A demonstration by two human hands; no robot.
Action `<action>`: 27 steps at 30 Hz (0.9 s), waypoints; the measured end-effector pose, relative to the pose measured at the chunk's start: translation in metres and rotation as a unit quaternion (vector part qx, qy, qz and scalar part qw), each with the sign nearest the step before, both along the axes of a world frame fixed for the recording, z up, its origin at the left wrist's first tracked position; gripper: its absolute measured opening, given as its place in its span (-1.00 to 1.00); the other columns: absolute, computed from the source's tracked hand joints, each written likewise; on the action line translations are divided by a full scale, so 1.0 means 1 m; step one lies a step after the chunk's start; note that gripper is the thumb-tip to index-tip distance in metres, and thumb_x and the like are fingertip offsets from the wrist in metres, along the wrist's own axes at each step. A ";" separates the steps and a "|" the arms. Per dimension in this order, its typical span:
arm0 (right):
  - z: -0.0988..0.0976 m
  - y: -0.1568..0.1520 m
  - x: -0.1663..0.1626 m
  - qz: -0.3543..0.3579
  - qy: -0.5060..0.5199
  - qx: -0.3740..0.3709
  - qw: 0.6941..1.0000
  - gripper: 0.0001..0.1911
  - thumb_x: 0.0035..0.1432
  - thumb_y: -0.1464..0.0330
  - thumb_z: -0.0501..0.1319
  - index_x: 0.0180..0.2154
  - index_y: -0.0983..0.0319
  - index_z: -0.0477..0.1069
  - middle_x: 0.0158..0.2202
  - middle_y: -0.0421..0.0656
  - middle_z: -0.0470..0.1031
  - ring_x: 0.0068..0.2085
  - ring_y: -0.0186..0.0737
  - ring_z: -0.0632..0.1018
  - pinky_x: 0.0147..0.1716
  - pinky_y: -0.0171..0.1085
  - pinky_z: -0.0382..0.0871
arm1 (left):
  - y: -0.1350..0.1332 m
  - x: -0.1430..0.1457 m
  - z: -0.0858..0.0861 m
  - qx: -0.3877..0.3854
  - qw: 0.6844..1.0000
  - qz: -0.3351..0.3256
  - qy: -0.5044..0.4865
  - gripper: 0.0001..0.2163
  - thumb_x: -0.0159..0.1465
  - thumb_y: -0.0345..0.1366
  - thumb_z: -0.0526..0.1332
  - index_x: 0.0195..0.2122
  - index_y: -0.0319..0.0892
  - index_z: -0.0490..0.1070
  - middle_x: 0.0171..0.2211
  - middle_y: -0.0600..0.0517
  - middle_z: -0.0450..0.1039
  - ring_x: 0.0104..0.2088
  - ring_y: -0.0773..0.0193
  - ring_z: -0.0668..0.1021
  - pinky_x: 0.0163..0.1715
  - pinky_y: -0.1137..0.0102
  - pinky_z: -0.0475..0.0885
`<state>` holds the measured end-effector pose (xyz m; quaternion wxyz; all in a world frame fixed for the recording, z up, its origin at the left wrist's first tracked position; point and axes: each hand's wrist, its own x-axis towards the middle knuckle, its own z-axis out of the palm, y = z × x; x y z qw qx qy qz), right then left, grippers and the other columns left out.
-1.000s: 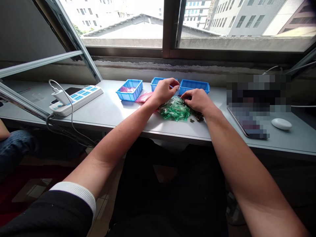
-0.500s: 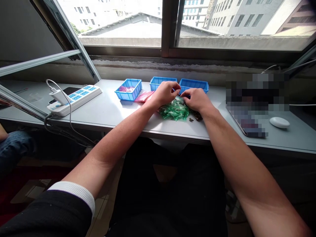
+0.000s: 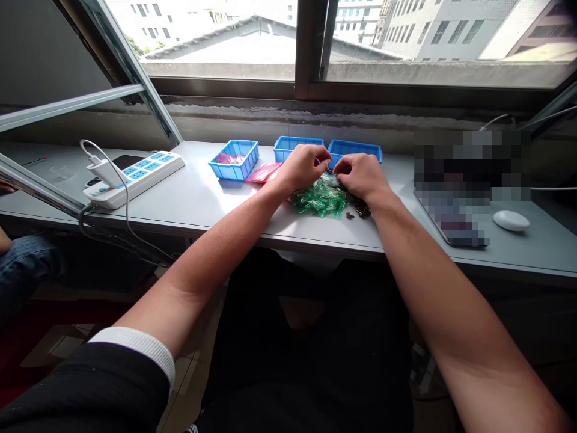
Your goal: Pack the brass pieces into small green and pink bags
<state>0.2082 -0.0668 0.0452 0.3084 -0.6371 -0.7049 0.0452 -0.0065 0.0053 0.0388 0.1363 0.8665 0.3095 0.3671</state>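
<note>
My left hand (image 3: 305, 165) is closed, thumb and fingertips pinched together over a heap of small clear-and-green plastic packets (image 3: 321, 199). Whatever it pinches is too small to name. Facing it, my right hand (image 3: 360, 173) has its fingers curled and pressed together at the heap's far right side; its grip is likewise too small to make out. Small dark brownish metal-looking pieces (image 3: 362, 208) lie under and beside my right wrist. Pink flat packets (image 3: 263, 173) rest left of my left hand, partly covered by it.
Behind my hands stand a left blue bin (image 3: 233, 161) with pink packets, a middle blue bin (image 3: 288, 145) and a right blue bin (image 3: 360, 149). A power strip (image 3: 148, 174) with cables lies left. A white mouse (image 3: 511, 221) and a blurred-out device are right. Another person's knee (image 3: 29, 264) shows left.
The view has tilted slightly. My right hand has shifted slightly, its fingers curling closer together. My left hand stays pinched in nearly the same place.
</note>
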 end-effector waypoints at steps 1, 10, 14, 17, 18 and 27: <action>0.001 0.000 -0.001 0.009 0.046 0.010 0.999 -0.70 0.34 0.62 0.42 -0.13 0.17 0.87 -0.04 -0.06 0.95 0.05 0.12 0.92 0.18 -0.01 0.81 | 0.000 0.000 0.000 -0.002 1.000 0.000 -0.006 -0.74 0.58 -0.39 0.36 0.07 -0.12 0.90 0.04 -0.13 0.94 0.03 -0.02 0.87 0.16 0.16 0.70; 0.007 -0.002 -0.015 0.025 0.310 0.047 0.949 -0.81 0.38 0.46 0.56 -0.05 0.09 0.70 0.11 -0.05 0.90 0.23 0.08 0.91 0.35 0.02 0.89 | -0.001 0.003 0.003 -0.038 0.998 0.001 -0.045 -0.71 0.68 -0.19 0.34 -0.13 -0.04 0.87 -0.20 -0.06 0.87 -0.16 0.08 0.75 0.07 0.16 0.65; 0.003 0.000 -0.016 0.046 0.318 0.039 0.946 -0.70 0.39 0.49 0.53 0.08 0.09 0.73 0.20 -0.08 0.90 0.27 0.03 0.90 0.40 -0.01 0.87 | -0.002 0.002 0.002 -0.051 0.996 -0.018 -0.072 -0.74 0.64 -0.21 0.34 -0.09 -0.02 0.88 -0.16 -0.03 0.88 -0.09 0.09 0.78 0.10 0.20 0.67; -0.001 0.002 -0.016 0.063 0.293 0.040 0.953 -0.69 0.42 0.48 0.53 0.13 0.10 0.79 0.16 -0.08 0.91 0.25 0.05 0.91 0.43 0.07 0.86 | -0.003 0.002 0.001 -0.043 0.996 -0.005 -0.077 -0.75 0.63 -0.21 0.37 -0.16 -0.04 0.86 -0.22 -0.02 0.85 -0.13 0.10 0.78 0.08 0.18 0.67; -0.001 0.003 -0.016 0.065 0.285 0.046 0.955 -0.71 0.42 0.48 0.53 0.11 0.12 0.81 0.13 -0.07 0.92 0.23 0.06 0.91 0.43 0.08 0.86 | -0.003 0.002 0.001 -0.044 0.996 -0.002 -0.077 -0.75 0.63 -0.22 0.37 -0.16 -0.05 0.85 -0.21 -0.03 0.86 -0.13 0.09 0.78 0.08 0.17 0.67; 0.000 0.002 -0.022 0.053 0.330 0.033 0.942 -0.87 0.54 0.39 0.49 0.02 0.10 0.82 0.06 -0.09 0.93 0.16 0.02 0.93 0.43 0.09 0.89 | -0.003 -0.001 0.002 -0.068 0.992 0.003 -0.102 -0.84 0.58 -0.32 0.44 0.00 -0.02 0.88 0.02 -0.08 0.95 0.04 0.07 0.89 0.22 0.14 0.76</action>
